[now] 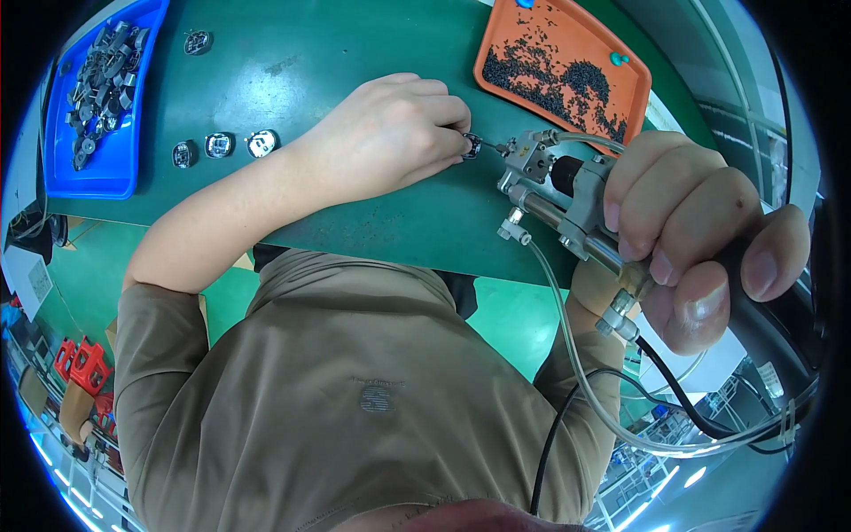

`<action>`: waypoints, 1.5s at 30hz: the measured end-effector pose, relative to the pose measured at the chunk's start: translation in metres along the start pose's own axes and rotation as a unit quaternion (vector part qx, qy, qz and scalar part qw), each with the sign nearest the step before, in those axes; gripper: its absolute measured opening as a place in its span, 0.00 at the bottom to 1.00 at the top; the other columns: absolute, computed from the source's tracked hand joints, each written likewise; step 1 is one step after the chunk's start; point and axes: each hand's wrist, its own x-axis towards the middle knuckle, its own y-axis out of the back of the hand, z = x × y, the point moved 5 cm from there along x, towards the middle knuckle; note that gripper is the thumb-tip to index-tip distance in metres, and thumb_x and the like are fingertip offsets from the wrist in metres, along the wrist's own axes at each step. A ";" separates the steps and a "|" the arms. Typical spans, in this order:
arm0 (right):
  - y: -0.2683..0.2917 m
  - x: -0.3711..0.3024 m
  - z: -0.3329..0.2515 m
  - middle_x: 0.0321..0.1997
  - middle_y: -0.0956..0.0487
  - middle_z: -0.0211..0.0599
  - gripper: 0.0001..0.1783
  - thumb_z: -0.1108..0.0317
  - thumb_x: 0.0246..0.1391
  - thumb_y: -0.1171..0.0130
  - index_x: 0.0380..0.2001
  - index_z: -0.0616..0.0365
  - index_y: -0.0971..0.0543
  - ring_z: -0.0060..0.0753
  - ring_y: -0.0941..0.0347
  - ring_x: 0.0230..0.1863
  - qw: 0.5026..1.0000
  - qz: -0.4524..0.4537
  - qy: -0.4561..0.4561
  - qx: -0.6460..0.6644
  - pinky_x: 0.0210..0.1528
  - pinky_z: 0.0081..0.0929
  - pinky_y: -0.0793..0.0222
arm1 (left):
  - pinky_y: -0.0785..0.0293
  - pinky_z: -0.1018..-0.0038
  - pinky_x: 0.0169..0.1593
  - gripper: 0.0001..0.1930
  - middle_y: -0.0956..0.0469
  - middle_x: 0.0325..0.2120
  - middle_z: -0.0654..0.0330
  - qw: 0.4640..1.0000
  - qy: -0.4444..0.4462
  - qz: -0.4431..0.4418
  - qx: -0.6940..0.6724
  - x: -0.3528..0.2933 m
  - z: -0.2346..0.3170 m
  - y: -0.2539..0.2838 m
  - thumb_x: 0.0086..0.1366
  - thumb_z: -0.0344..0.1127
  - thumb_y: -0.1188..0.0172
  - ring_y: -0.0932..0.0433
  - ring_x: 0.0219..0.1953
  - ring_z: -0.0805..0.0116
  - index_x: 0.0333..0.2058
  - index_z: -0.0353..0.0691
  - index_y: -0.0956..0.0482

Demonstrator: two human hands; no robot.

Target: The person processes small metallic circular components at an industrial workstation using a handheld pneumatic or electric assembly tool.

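My left hand (394,129) pinches a small dark roundish housing (473,147) against the green tabletop, its fingers covering much of the part. My right hand (696,226) is wrapped round the body of a powered screwdriver (567,208), which has metal fittings and air tubes on it. The tool lies nearly level and its thin bit (490,144) points left, reaching the housing at my left fingertips. Whether a screw sits at the bit's tip is too small to tell. To the left of my left forearm are similar small housings, among them a whiter one (262,143) and a dark one (183,153).
An orange tray (640,84) with many tiny black screw-like pieces stands at the far right. At the far left is a blue tray (93,184) heaped with grey parts. Another housing (197,42) lies near it. A clear hose (567,346) and black cables loop below the tool.
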 end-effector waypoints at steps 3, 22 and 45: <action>-0.001 0.000 0.001 0.27 0.28 0.24 0.14 0.66 0.67 0.43 0.53 0.41 0.32 0.22 0.28 0.23 1.000 0.006 0.008 0.003 0.28 0.28 0.32 | 0.24 0.64 0.45 0.07 0.19 0.39 0.62 1.000 -0.001 -0.001 -0.001 -0.001 -0.001 -0.001 0.56 0.31 0.30 0.20 0.42 0.61 0.34 0.39 0.13; -0.007 0.002 0.000 0.25 0.31 0.29 0.15 0.73 0.63 0.46 0.49 0.46 0.34 0.29 0.33 0.22 0.988 0.124 -0.077 -0.051 0.28 0.37 0.34 | 0.24 0.62 0.45 0.06 0.20 0.38 0.61 0.999 -0.018 0.011 -0.026 0.000 0.000 0.000 0.58 0.32 0.31 0.21 0.42 0.59 0.34 0.38 0.15; 0.014 0.005 -0.024 0.26 0.29 0.24 0.13 0.66 0.66 0.45 0.53 0.45 0.29 0.23 0.32 0.23 0.995 0.005 -0.081 -0.056 0.31 0.29 0.36 | 0.23 0.64 0.48 0.08 0.17 0.41 0.62 0.999 -0.021 0.019 -0.020 -0.001 -0.004 -0.003 0.56 0.32 0.29 0.20 0.44 0.62 0.36 0.39 0.13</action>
